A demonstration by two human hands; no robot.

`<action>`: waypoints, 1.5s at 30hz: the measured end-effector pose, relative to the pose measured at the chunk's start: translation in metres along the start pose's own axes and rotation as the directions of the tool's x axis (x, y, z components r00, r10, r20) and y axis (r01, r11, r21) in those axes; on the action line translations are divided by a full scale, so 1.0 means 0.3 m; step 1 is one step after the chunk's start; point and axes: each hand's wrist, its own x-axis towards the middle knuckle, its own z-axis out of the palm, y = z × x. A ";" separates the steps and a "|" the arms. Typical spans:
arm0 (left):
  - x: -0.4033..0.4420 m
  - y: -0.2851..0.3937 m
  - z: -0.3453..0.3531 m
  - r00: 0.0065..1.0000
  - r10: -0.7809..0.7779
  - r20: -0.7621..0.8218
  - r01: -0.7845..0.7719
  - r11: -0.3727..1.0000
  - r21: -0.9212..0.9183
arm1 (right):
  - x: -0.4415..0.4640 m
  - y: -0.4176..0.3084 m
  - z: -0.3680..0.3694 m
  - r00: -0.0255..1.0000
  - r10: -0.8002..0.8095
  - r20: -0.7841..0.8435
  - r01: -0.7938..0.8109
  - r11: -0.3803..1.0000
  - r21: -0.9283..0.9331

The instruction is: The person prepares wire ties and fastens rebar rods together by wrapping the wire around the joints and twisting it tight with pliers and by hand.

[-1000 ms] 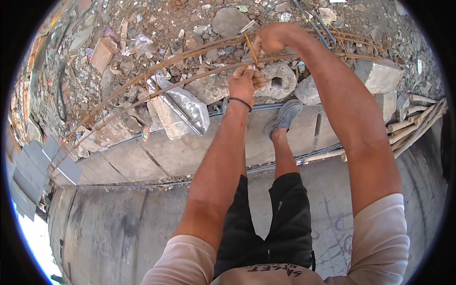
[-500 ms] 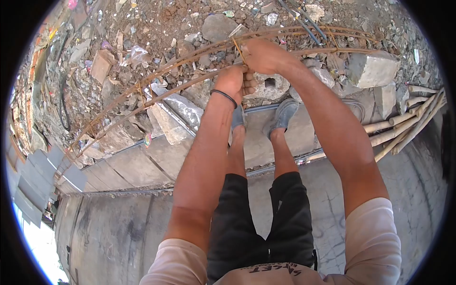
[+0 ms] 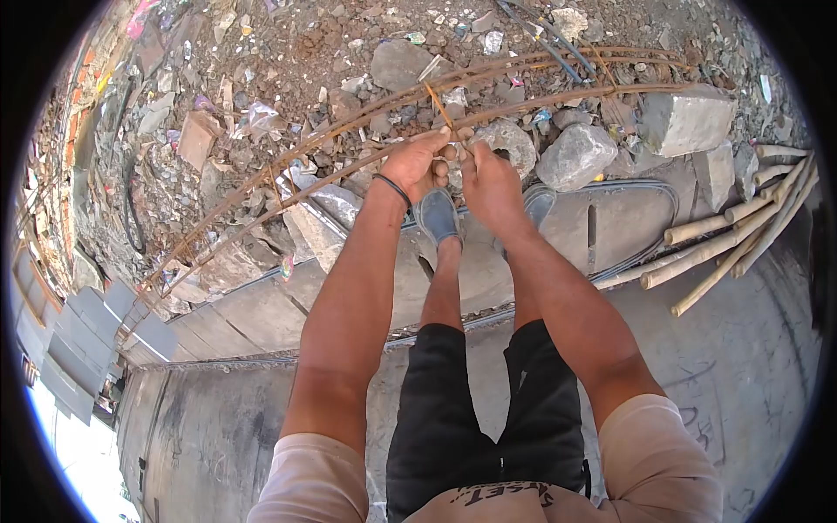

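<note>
A long cage of rusty steel bars (image 3: 540, 103) curves across the view above the rubble, with a thin orange cross tie (image 3: 437, 105) between its rods. My left hand (image 3: 414, 167), a dark band at its wrist, is closed at the near rod where the tie meets it, thumb pressed on top. Close beside it, my right hand (image 3: 493, 185) is pinched, knuckles up, just below the same joint. Whatever lies between its fingertips is too small and covered to make out.
Broken concrete blocks (image 3: 689, 125) and stones lie under and around the bars. Bamboo poles (image 3: 741, 231) are stacked at the right. Dark tubing (image 3: 649, 187) runs along the concrete ledge (image 3: 558, 231). Grey sheets (image 3: 83, 340) stand at the far left. My shoes (image 3: 436, 216) are by the ledge.
My right hand has come down from above the near rod to its near side, beside my left hand. My left hand has turned slightly, its thumb now showing on the rod.
</note>
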 end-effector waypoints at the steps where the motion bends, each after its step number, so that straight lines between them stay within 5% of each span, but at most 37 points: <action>1: 0.014 -0.013 -0.007 1.000 0.003 0.007 -0.003 1.000 -0.001 | -0.007 -0.001 0.010 1.000 -0.004 -0.013 0.004 1.000 0.002; 7: 0.025 -0.029 0.039 0.982 0.145 -0.118 -0.128 0.981 0.144 | -0.046 -0.071 0.047 0.998 -0.010 0.065 0.003 0.995 0.102; 9: 0.021 -0.031 0.090 0.972 0.122 -0.199 -0.151 0.978 -0.141 | -0.023 -0.066 -0.038 0.986 -0.043 0.159 0.044 0.999 0.002; 11: 0.093 -0.066 0.055 0.985 0.144 -0.090 -0.164 0.950 -0.267 | 0.039 -0.077 -0.184 0.990 -0.070 0.126 0.082 0.992 -0.092; 13: 0.063 -0.050 0.104 0.922 0.122 -0.369 -0.131 0.991 0.002 | 0.202 0.016 -0.281 0.940 -0.240 -0.244 0.193 0.960 -0.201; 14: 0.066 -0.062 0.124 0.830 0.334 -0.447 -0.207 0.928 0.309 | 0.284 0.061 -0.317 0.908 -0.273 -0.316 0.129 0.903 -0.410; 15: 0.066 -0.055 0.141 0.823 0.343 -0.452 -0.216 0.926 0.310 | 0.369 0.102 -0.349 0.866 -0.326 -0.379 0.044 0.805 -0.592; 16: 0.066 -0.047 0.154 0.720 0.587 -0.371 -0.075 0.597 0.799 | 0.450 0.166 -0.358 0.879 -0.345 -0.329 0.042 0.743 -0.668; 17: 0.060 -0.047 0.163 0.661 0.734 -0.157 0.158 0.068 0.985 | 0.506 0.222 -0.355 0.894 -0.353 -0.277 0.038 0.675 -0.737; 19: -0.016 0.023 0.209 0.734 0.660 -0.159 0.171 0.048 0.984 | 0.577 0.220 -0.384 0.947 -0.286 -0.144 0.078 0.642 -0.763; 21: -0.002 0.040 0.191 0.789 0.614 -0.001 0.117 -0.148 0.982 | 0.596 0.222 -0.403 0.979 -0.204 0.003 0.129 0.610 -0.782; 23: 0.032 0.009 0.149 0.743 0.669 -0.018 0.136 -0.125 0.983 | 0.605 0.226 -0.422 0.964 -0.237 0.121 0.237 0.560 -0.794; 25: 0.029 -0.001 0.113 0.813 0.499 -0.301 -0.119 0.648 0.752 | 0.586 0.231 -0.438 0.961 -0.251 0.118 0.248 0.583 -0.774; 26: 0.029 -0.004 0.096 0.809 0.503 -0.305 -0.119 0.648 0.753 | 0.581 0.230 -0.446 0.957 -0.267 0.115 0.259 0.601 -0.756; 27: 0.029 -0.017 0.073 0.934 0.199 -0.296 -0.122 0.958 0.260 | 0.577 0.241 -0.449 0.955 -0.272 0.120 0.266 0.601 -0.753; 28: 0.028 -0.023 0.057 0.994 -0.052 -0.100 0.019 0.952 -0.304 | 0.576 0.255 -0.454 0.946 -0.290 0.144 0.297 0.600 -0.743; 32: 0.028 -0.022 0.070 0.989 -0.149 0.008 0.122 0.775 -0.620 | 0.599 0.213 -0.516 0.941 -0.317 0.121 0.316 0.690 -0.651; 37: 0.067 -0.097 0.012 0.961 0.023 0.275 0.190 0.668 -0.719 | 0.447 0.107 -0.553 0.937 -0.341 0.072 0.347 0.886 -0.307; 38: 0.064 -0.114 0.023 0.977 0.011 0.212 0.150 0.674 -0.723 | 0.370 0.067 -0.560 0.950 -0.297 0.093 0.311 0.922 -0.230; 40: 0.058 -0.123 0.049 0.988 0.007 0.153 0.108 0.674 -0.731 | 0.193 -0.051 -0.567 0.949 0.166 0.267 -0.198 0.975 0.098; 42: 0.056 -0.120 0.068 0.999 0.041 -0.012 -0.039 0.792 -0.609 | 0.053 -0.012 -0.535 0.944 0.118 0.309 -0.144 0.988 0.060; 43: 0.050 -0.111 0.076 0.999 0.044 -0.008 -0.039 0.788 -0.614 | -0.007 -0.032 -0.523 0.910 0.212 0.355 -0.272 0.954 0.127; 45: 0.030 -0.092 0.093 0.978 0.112 -0.176 -0.161 0.943 -0.291 | -0.097 -0.055 -0.483 0.863 0.301 0.406 -0.399 0.899 0.179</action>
